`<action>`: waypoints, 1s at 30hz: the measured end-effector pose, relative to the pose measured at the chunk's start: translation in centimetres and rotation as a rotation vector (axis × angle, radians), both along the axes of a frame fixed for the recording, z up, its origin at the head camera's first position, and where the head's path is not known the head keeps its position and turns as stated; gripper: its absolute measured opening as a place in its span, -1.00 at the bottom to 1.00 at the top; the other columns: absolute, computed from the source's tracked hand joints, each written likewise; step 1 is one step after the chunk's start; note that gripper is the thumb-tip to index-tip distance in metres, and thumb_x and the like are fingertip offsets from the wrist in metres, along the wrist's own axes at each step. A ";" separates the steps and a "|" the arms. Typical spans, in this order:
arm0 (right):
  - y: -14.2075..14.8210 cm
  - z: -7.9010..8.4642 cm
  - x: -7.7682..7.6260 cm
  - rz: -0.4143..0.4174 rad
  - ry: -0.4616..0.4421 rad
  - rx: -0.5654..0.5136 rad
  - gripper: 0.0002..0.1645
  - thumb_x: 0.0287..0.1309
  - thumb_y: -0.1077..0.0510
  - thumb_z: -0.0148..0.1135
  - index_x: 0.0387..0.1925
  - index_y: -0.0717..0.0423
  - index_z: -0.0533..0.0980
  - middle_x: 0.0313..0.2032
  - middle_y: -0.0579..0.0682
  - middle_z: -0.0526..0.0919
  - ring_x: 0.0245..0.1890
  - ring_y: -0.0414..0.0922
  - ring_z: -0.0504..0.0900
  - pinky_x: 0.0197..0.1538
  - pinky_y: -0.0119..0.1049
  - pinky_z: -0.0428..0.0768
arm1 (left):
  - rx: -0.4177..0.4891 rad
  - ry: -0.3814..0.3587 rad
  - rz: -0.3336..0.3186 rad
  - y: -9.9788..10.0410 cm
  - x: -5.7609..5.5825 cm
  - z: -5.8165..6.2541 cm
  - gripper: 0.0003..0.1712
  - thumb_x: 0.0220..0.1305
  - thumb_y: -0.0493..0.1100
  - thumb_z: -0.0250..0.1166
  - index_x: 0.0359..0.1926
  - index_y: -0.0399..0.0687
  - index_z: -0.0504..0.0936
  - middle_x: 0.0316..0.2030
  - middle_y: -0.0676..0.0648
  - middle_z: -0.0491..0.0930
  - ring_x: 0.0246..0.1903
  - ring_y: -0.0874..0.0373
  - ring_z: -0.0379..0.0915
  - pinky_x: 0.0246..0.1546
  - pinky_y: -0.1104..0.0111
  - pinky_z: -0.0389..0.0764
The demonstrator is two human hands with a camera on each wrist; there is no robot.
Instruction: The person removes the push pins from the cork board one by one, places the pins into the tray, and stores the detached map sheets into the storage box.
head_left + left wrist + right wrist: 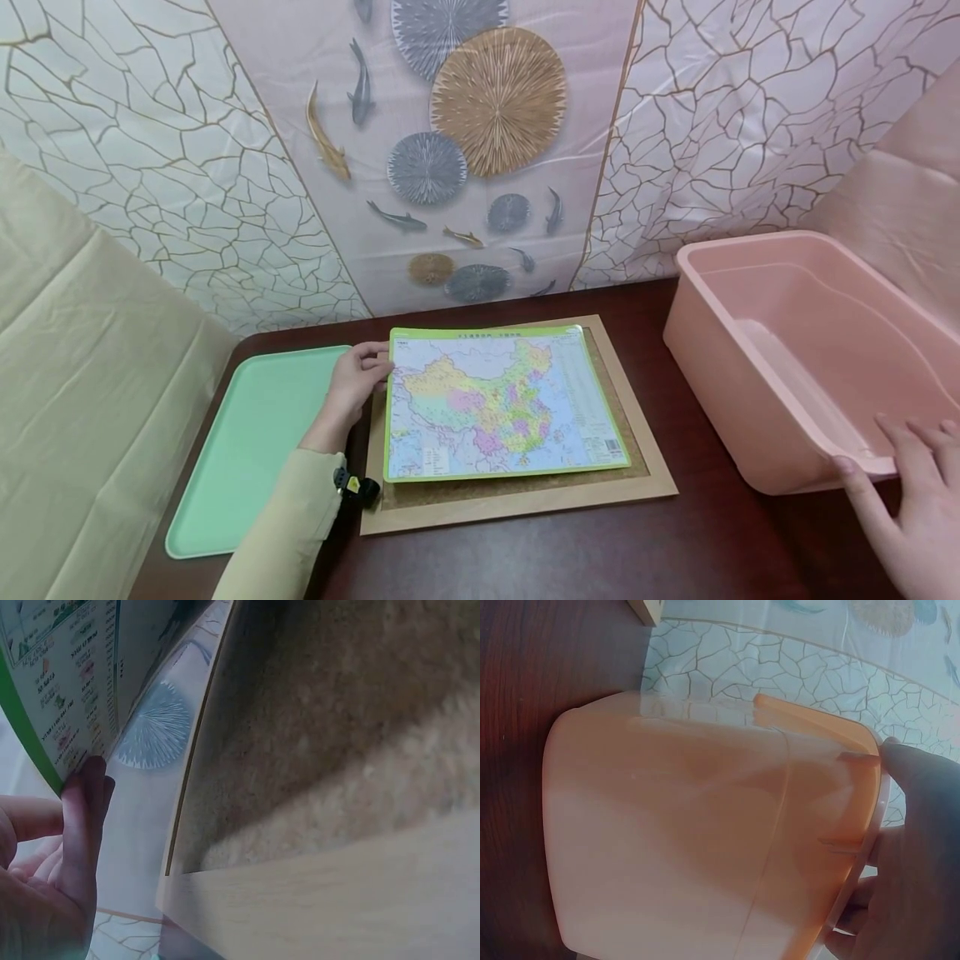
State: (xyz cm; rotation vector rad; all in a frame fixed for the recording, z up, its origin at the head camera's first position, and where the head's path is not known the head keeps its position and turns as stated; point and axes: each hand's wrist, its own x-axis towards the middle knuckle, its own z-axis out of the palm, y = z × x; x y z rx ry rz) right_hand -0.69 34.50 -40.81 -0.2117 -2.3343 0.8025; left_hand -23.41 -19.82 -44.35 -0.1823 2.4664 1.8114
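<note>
In the head view, my left hand [352,385] pinches the left edge of a green-bordered map sheet [480,400]. The map lies over a wood-framed cork board [517,507], covering most of the cork. From the left wrist, the printed back of the map [71,690] shows, its corner held by the left hand [56,855] above the cork surface [360,727]. My right hand [922,492] holds the near rim of a pink plastic bin [720,375]. In the right wrist view, the right hand [922,847] has its fingers curled over the bin's rim, the wall [667,825] filling the picture.
A light green tray [247,442] lies left of the board, partly behind the left forearm. The dark wooden table [540,558] runs beneath everything. Patterned fabric [480,217] stands along the back, with plain cloth [75,333] at the left side.
</note>
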 end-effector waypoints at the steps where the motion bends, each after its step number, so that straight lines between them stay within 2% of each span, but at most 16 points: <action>1: 0.0 0.0 0.0 0.001 0.001 0.001 -0.31 0.55 -0.02 0.11 0.37 0.49 0.39 0.38 0.65 0.25 0.66 0.38 -0.04 0.74 0.08 -0.22 | -0.001 0.005 0.000 0.0 0.0 0.1 -0.56 0.53 -0.32 0.24 0.35 -0.32 0.53 -0.04 -0.31 0.77 -0.35 0.38 0.64 -0.35 0.51 0.66; 8: 0.1 0.0 -0.1 0.006 0.014 0.008 -0.31 0.55 -0.02 0.11 0.37 0.49 0.39 0.36 0.66 0.25 0.64 0.40 -0.03 0.74 0.08 -0.21 | 0.015 0.019 0.023 -0.1 0.3 0.5 -0.54 0.53 -0.33 0.24 0.37 -0.34 0.50 0.10 -0.44 0.71 -0.33 0.37 0.65 -0.29 0.44 0.69; 13: 0.1 0.0 -0.1 0.012 0.033 0.002 -0.30 0.55 -0.04 0.12 0.34 0.51 0.40 0.35 0.67 0.26 0.64 0.40 -0.02 0.74 -0.13 -0.22 | 0.037 0.014 0.036 0.0 0.4 0.8 -0.52 0.53 -0.33 0.24 0.39 -0.34 0.49 0.10 -0.42 0.71 -0.33 0.37 0.64 -0.30 0.43 0.67; 15: 0.1 -0.1 -0.1 0.013 0.036 -0.001 -0.30 0.55 -0.05 0.12 0.34 0.52 0.40 0.34 0.67 0.26 0.64 0.40 -0.02 0.73 -0.20 -0.22 | 0.049 0.016 0.038 0.1 0.4 1.0 -0.52 0.53 -0.33 0.24 0.39 -0.34 0.49 0.04 -0.37 0.75 -0.34 0.37 0.64 -0.30 0.43 0.66; 19: 0.1 -0.1 -0.1 0.011 0.031 0.000 -0.30 0.55 -0.05 0.12 0.35 0.51 0.40 0.35 0.66 0.26 0.64 0.39 -0.02 0.75 -0.13 -0.23 | 0.077 0.027 0.043 0.3 0.4 1.3 -0.54 0.52 -0.35 0.23 0.37 -0.34 0.50 -0.16 -0.15 0.81 -0.38 0.37 0.64 -0.34 0.45 0.63; 23: 0.2 -0.2 -0.1 0.008 0.024 0.005 -0.30 0.55 -0.04 0.11 0.35 0.51 0.40 0.35 0.66 0.26 0.64 0.40 -0.02 0.75 -0.01 -0.22 | 0.112 0.032 0.055 0.6 0.3 1.8 -0.56 0.53 -0.34 0.23 0.35 -0.33 0.51 -0.29 0.06 0.77 -0.37 0.37 0.64 -0.32 0.46 0.63; 26: 0.1 -0.2 -0.1 0.005 0.024 0.004 -0.30 0.55 -0.04 0.11 0.35 0.50 0.40 0.36 0.66 0.26 0.64 0.40 -0.02 0.75 0.02 -0.21 | 0.143 0.029 0.065 0.9 0.2 2.1 -0.57 0.53 -0.33 0.23 0.35 -0.31 0.51 -0.31 0.12 0.74 -0.35 0.38 0.65 -0.31 0.48 0.63; 30: 0.1 -0.2 0.0 0.002 0.038 -0.003 -0.30 0.55 -0.05 0.12 0.34 0.50 0.41 0.35 0.67 0.26 0.64 0.39 -0.01 0.74 -0.11 -0.21 | 0.196 0.038 0.066 1.6 0.2 2.6 -0.57 0.52 -0.37 0.23 0.34 -0.33 0.53 -0.35 0.16 0.75 -0.37 0.37 0.68 -0.37 0.52 0.61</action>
